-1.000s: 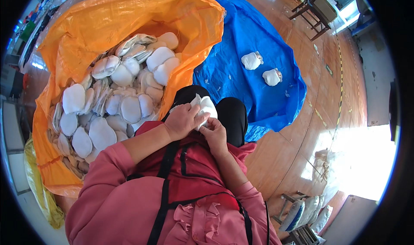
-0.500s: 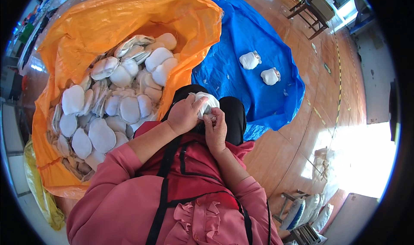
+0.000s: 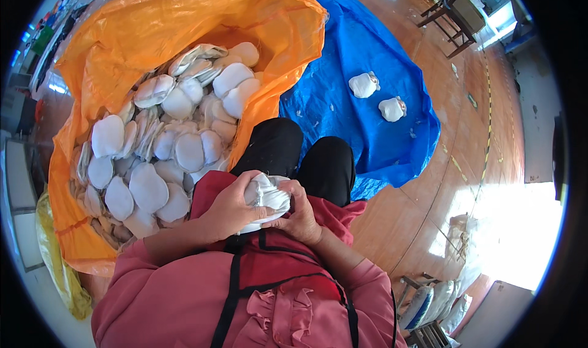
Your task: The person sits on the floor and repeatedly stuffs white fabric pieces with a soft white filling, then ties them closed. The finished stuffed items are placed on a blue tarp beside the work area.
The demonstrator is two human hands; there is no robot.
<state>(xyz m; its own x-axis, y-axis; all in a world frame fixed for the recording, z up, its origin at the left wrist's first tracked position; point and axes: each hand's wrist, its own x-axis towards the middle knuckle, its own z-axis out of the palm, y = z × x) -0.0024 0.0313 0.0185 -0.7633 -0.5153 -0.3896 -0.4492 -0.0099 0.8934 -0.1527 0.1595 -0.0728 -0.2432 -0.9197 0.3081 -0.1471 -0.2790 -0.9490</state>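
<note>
Over my lap I hold a white cloth bundle, rounded and creased, between both hands. My left hand wraps its left side, thumb across the lower front. On the right side, my right hand grips it with curled fingers and thumb. To the left, a big orange sack lies gaping, full of flat, rounded white fabric pads, some greyish or tan. Two similar white bundles with gathered, brownish ends rest apart on a blue sheet at the right.
A wooden chair stands on the reddish floor at the far right. Near right, several cushions lie by a low rack. A yellow plastic sack sits left of the orange one. Bright sunlight falls on the right side.
Both hands have drawn the white bundle back toward my body, away from my knees. My fingers now spread around its sides, and more of its folded cloth shows.
</note>
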